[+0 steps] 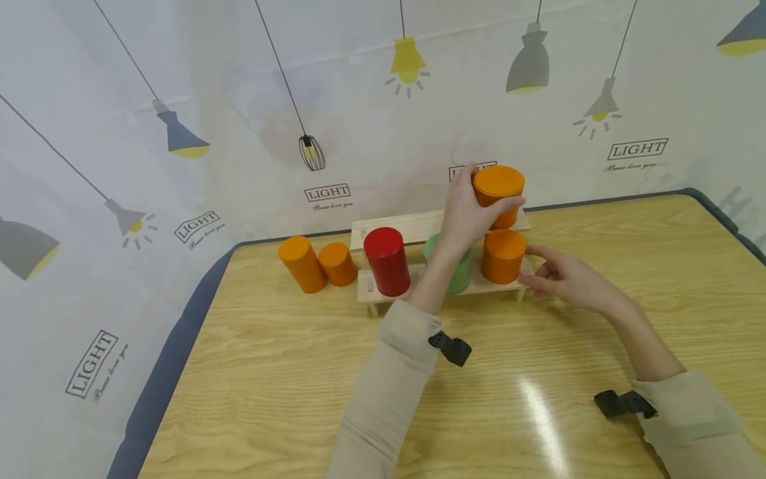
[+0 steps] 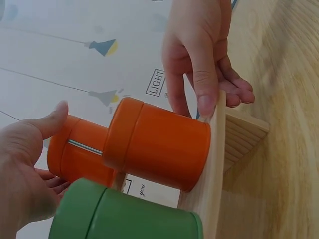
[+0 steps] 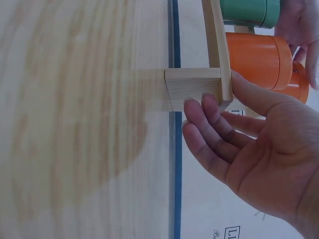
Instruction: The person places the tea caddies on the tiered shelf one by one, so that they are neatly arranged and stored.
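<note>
a wooden rack [image 1: 415, 226] is standing on a glossy wood-grain table [image 1: 269, 386]; behind it, a pale wall [image 1: 365, 120] is showing printed lamps. the left hand [image 1: 468, 216] is gripping an orange can [image 1: 499, 183] at the rack's upper shelf, the right hand [image 1: 571, 279] pinching the rack's right end. a red can [image 1: 389, 266], green can [image 1: 460, 275] and second orange can [image 1: 504, 259] are standing on its lower shelf, two more orange cans [image 1: 303, 266] left of the rack.

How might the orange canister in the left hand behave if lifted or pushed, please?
The orange canister looks stiff, showing no visible dent where the left hand grips it. Its smooth-looking surface may be somewhat slippery. Laid sideways, its round body would probably roll.
</note>
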Demonstrator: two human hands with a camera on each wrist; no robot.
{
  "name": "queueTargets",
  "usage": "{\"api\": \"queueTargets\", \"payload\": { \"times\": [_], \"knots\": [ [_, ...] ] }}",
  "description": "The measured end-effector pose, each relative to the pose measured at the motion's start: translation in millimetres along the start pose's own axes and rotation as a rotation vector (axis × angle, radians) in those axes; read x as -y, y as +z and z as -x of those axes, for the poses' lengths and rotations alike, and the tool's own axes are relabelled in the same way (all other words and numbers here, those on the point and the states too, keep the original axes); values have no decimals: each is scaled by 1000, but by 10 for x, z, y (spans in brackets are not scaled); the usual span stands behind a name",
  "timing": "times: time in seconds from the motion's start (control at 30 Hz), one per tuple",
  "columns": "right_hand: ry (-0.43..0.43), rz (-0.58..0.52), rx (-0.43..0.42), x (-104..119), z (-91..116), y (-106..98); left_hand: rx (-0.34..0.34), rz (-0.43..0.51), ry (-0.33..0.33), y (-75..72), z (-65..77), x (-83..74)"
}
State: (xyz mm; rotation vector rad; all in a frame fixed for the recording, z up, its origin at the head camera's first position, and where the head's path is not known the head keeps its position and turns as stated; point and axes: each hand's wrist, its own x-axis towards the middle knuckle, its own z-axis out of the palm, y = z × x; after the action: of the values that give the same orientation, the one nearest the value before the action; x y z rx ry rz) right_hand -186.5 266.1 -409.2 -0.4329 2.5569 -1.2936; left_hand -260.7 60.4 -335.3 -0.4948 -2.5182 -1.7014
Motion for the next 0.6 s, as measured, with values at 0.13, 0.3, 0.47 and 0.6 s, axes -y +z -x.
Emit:
{"api": "queueTargets", "payload": {
  "times": [0.13, 0.3, 0.47, 0.6],
  "knots": [
    [1, 0, -2, 4, 3, 4, -4, -4, 0, -47, 23, -55],
    [-6, 5, -6, 18, 1, 9, -3, -40, -5, -116, 59, -119],
    [-3, -3, 0, 24, 1, 8, -3, -48, 10, -194, 108, -172],
    [-7, -5, 3, 10, 7, 6, -7, -41, 36, -252, 147, -234]
  ]
}}
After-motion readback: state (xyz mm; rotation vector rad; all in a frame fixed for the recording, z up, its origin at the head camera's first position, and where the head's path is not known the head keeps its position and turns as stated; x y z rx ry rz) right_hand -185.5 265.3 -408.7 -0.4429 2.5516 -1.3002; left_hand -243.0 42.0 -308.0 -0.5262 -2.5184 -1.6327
